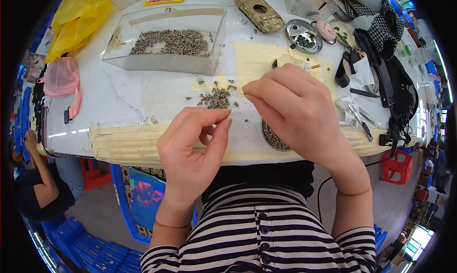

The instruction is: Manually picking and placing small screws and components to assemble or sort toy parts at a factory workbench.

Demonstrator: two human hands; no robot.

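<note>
On my feed, left hand [186,147] and right hand [300,109] each show a grip pinched nearly closed, whether holding anything I cannot tell; small metallic pieces [215,99] lie loosely piled on the bench [114,93], just beyond the left hand.

Bright, soft light, slight glare on the tabletop [107,102], fisheye-bent edges, black corners
</note>
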